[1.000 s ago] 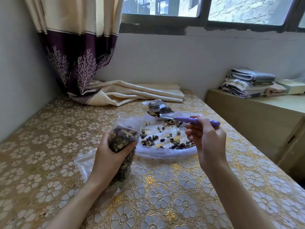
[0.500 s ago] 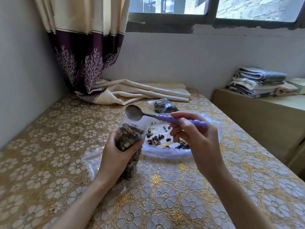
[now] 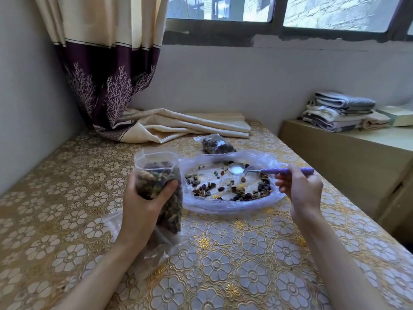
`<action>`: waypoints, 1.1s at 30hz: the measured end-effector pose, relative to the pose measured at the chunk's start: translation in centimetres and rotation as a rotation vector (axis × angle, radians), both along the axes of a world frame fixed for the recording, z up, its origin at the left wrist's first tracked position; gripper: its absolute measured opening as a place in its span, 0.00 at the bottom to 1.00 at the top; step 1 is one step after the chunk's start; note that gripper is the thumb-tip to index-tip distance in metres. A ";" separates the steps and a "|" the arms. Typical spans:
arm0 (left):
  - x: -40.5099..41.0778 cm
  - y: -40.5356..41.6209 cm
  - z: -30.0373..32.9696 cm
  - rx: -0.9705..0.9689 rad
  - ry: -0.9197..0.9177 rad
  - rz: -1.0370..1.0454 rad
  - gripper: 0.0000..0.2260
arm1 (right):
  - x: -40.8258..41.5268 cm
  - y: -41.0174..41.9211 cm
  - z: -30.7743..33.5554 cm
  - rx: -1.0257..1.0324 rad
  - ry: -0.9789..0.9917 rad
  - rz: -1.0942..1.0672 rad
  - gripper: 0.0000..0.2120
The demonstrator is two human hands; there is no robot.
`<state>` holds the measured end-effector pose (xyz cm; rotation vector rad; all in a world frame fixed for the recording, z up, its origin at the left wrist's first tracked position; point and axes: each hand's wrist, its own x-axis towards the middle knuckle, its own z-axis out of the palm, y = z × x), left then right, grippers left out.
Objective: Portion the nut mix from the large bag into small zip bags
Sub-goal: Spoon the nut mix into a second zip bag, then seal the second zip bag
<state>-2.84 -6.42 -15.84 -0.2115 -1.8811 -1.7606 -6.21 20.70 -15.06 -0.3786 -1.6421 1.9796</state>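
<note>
A small zip bag [image 3: 159, 186], nearly full of nut mix, is gripped upright by the left hand [image 3: 143, 206] so that its mouth is kept open for filling. A purple-handled spoon [image 3: 266, 170] is pinched by the right hand [image 3: 299, 191], its empty bowl held over the large bag [image 3: 230, 186], which is spread flat on the tabletop [image 3: 223, 265] so the few remaining nuts can be scooped. A filled bag [image 3: 215, 143] is set behind.
</note>
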 end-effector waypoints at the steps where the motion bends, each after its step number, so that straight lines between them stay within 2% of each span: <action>1: 0.0 0.0 0.1 0.010 0.009 0.001 0.25 | -0.2 0.2 -0.3 0.023 -0.021 -0.017 0.12; 6: 0.2 0.1 0.0 0.006 -0.002 -0.051 0.27 | -0.7 0.7 -1.7 0.183 -0.139 -0.059 0.13; 10: 0.3 -0.2 1.6 0.049 0.042 -0.108 0.30 | -0.8 1.1 -1.9 0.354 -0.230 -0.104 0.10; 12: 0.4 -0.2 2.2 0.082 0.073 -0.127 0.38 | -0.7 1.1 -1.8 0.508 -0.274 -0.129 0.11; 13: 0.6 0.0 2.3 0.081 0.065 -0.135 0.41 | -0.5 1.0 -1.8 0.655 -0.311 -0.171 0.13; 15: 1.1 0.8 1.7 0.055 0.017 -0.166 0.34 | -0.1 0.4 -1.7 0.951 -0.351 -0.292 0.17; 17: 1.5 1.6 0.6 -0.030 -0.061 -0.181 0.25 | 0.5 -0.8 -1.1 1.042 -0.217 -0.342 0.16; 19: 1.5 1.9 -0.1 -0.108 -0.119 -0.147 0.22 | 1.3 -2.3 -0.3 0.979 -0.004 -0.190 0.12; 21: 1.2 1.9 0.1 -0.135 -0.125 -0.115 0.21 | 2.3 -4.3 0.6 0.797 0.137 0.137 0.09; 23: 1.2 2.2 1.0 -0.116 -0.104 -0.100 0.21 | 3.3 -6.1 1.4 0.594 0.138 0.472 0.08; 25: 1.4 2.5 1.6 -0.073 -0.039 -0.063 0.22 | 4.0 -7.5 1.9 0.465 0.131 0.700 0.08; 27: 1.6 2.7 2.0 -0.041 0.026 -0.046 0.25 | 4.4 -8.3 2.3 0.425 0.162 0.820 0.11; 29: 1.9 2.8 1.9 -0.050 -0.008 -0.128 0.32 | 4.7 -8.7 2.5 0.382 0.195 0.867 0.12; 31: 2.2 2.3 1.5 -0.145 -0.149 -0.253 0.41 | 4.9 -8.8 2.4 0.318 0.164 0.884 0.13; 33: 2.3 1.2 1.3 -0.284 -0.315 -0.385 0.43 | 5.0 -8.7 2.1 0.267 0.129 0.895 0.13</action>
